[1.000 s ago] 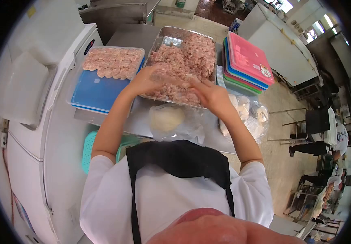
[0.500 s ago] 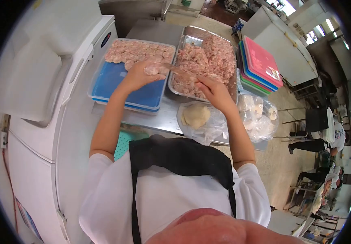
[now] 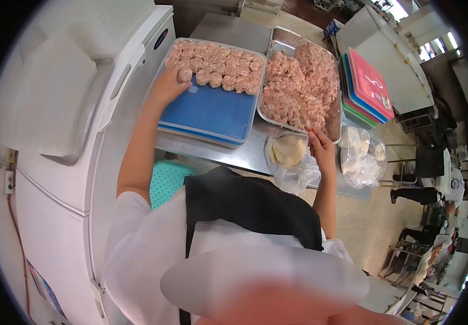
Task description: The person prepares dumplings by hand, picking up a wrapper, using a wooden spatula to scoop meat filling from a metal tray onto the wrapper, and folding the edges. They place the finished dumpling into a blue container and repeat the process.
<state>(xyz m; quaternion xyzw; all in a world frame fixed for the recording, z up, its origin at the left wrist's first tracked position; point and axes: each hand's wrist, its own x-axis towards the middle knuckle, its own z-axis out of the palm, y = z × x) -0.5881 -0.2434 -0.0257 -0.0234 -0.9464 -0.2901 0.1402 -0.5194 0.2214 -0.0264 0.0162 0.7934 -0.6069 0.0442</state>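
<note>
My left hand is closed around a meat dumpling at the left end of the front row. Rows of similar open-topped dumplings cover the far part of a blue-lined plastic tray. My right hand has its fingers pinched at the near edge of a metal pan of ground meat. The flat-bladed tool in it is hard to tell apart from the meat. Close by that hand, pale round wrappers lie stacked in an opened plastic bag.
Stacked coloured lids stand right of the pan. In front of them sits a plastic bag with more pale rounds. A white freezer flanks my left side, and a turquoise perforated stool is below the table. People work farther right.
My left hand has moved left from beside the pan to the tray with the dumpling. My right hand has drawn back toward the pan's near edge. The view has shifted.
</note>
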